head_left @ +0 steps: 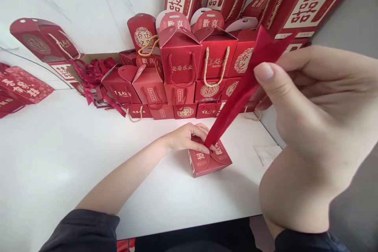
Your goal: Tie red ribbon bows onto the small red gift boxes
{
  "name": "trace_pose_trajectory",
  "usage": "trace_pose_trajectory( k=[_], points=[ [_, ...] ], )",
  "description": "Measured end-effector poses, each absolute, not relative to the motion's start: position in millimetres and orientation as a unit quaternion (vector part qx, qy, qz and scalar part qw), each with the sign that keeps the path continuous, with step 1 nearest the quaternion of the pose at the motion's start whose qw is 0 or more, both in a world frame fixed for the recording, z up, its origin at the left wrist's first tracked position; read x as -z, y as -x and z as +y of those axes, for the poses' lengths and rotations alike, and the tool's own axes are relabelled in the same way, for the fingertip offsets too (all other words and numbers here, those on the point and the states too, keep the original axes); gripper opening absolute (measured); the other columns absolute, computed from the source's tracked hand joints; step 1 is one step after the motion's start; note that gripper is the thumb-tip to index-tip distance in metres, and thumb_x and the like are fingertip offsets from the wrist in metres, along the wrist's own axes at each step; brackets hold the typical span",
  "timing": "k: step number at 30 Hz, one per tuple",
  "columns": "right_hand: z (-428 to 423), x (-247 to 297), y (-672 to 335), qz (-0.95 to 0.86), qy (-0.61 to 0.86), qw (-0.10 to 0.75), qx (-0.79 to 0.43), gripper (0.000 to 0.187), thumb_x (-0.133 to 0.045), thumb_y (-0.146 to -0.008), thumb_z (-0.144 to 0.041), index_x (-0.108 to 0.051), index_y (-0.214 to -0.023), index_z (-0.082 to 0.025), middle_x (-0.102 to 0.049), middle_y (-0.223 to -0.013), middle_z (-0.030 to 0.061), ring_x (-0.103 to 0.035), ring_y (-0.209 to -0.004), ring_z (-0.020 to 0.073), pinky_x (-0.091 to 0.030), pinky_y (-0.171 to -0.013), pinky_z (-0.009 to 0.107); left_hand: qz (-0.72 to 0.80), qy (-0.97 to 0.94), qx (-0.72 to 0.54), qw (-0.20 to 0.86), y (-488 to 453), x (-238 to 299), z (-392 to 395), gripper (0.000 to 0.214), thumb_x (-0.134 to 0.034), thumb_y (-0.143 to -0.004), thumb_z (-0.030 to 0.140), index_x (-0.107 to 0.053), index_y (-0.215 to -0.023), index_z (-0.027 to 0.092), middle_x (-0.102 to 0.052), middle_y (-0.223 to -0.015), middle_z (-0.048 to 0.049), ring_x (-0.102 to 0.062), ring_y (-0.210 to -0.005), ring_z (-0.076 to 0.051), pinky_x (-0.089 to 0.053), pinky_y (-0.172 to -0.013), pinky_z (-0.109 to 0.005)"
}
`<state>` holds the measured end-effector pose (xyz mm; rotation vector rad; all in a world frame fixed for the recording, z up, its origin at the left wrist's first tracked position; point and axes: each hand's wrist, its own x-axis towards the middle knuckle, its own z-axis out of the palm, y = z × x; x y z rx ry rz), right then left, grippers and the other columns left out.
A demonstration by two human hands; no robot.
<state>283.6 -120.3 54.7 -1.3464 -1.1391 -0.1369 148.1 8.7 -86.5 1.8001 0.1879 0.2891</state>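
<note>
A small red gift box (209, 160) with gold characters sits on the white table (59, 157) near the front right. My left hand (189, 138) rests on the box's top, fingers curled and pressing the flaps. A red ribbon (239, 94) runs taut from the box's top up to my right hand (310, 98), which is raised close to the camera and pinches the ribbon's upper end between thumb and fingers.
Several assembled red gift boxes (180, 63) with rope handles are stacked along the back wall. A heap of red ribbons (94, 75) lies in a cardboard tray at the back left. Flat red boxes (20, 86) lie at the far left. The table's right edge (270, 134) is close to the box.
</note>
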Motion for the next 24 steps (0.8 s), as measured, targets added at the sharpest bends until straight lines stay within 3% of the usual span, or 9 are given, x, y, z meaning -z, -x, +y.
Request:
trace_pose_trajectory(
  k=[4,7,11,18,22,24],
  points=[
    [-107.3,-51.0,-298.2,-0.543,0.549,0.631,0.075,0.022,-0.063,-0.087,-0.018,-0.059,-0.066,-0.024,-0.048,-0.059,-0.0011,-0.043,-0.055,0.0172,-0.028,-0.052,0.037,0.073,-0.751,-0.111,0.647,-147.3,91.9,9.6,0.026,-0.083,-0.070,0.029,-0.079,-0.095,0.023,-0.074,-0.102,-0.0070,-0.064,-0.103,-0.021,-0.048,-0.099,-0.036],
    [-95.3,-45.9,-315.3,-0.606,0.472,0.638,0.061,0.021,-0.063,-0.088,-0.027,-0.062,-0.068,-0.024,-0.049,-0.057,-0.0021,-0.048,-0.053,0.0152,-0.031,-0.048,0.033,0.065,-0.751,-0.116,0.647,-148.2,95.0,11.1,0.019,-0.079,-0.074,0.033,-0.080,-0.090,0.024,-0.075,-0.097,-0.0078,-0.064,-0.105,-0.022,-0.048,-0.099,-0.036],
    [-89.9,-42.8,-317.7,-0.584,0.445,0.679,0.023,0.019,-0.064,-0.088,-0.020,-0.064,-0.069,-0.023,-0.052,-0.058,-0.0044,-0.049,-0.052,0.0111,-0.036,-0.048,0.029,0.064,-0.756,-0.128,0.638,-149.3,95.1,11.8,0.014,-0.076,-0.078,0.034,-0.081,-0.086,0.025,-0.076,-0.095,-0.0082,-0.060,-0.110,-0.023,-0.047,-0.101,-0.038],
    [-89.2,-41.4,-303.0,-0.558,0.445,0.700,0.018,0.022,-0.067,-0.085,-0.016,-0.065,-0.064,-0.021,-0.046,-0.054,-0.0049,-0.047,-0.050,0.0089,-0.034,-0.046,0.025,0.054,-0.782,-0.125,0.608,-149.5,92.3,10.2,0.012,-0.077,-0.077,0.031,-0.080,-0.088,0.028,-0.077,-0.092,-0.0043,-0.059,-0.110,-0.020,-0.042,-0.106,-0.036],
    [-70.4,-31.1,-315.4,-0.553,0.433,0.710,-0.052,0.018,-0.067,-0.087,-0.023,-0.066,-0.070,-0.019,-0.055,-0.058,-0.0045,-0.052,-0.049,0.0081,-0.043,-0.047,0.022,0.069,-0.785,-0.127,0.602,-149.9,93.4,8.5,0.011,-0.079,-0.075,0.033,-0.080,-0.085,0.027,-0.077,-0.090,-0.0044,-0.063,-0.102,-0.019,-0.043,-0.105,-0.037],
    [-66.0,-20.0,-326.5,-0.563,0.475,0.662,-0.137,0.020,-0.061,-0.092,-0.034,-0.068,-0.081,-0.018,-0.063,-0.068,-0.0017,-0.058,-0.055,0.0102,-0.048,-0.051,0.023,0.075,-0.773,-0.125,0.617,-150.3,94.0,7.7,0.014,-0.079,-0.074,0.034,-0.081,-0.085,0.024,-0.077,-0.091,-0.0062,-0.066,-0.099,-0.020,-0.047,-0.101,-0.037]
  ],
)
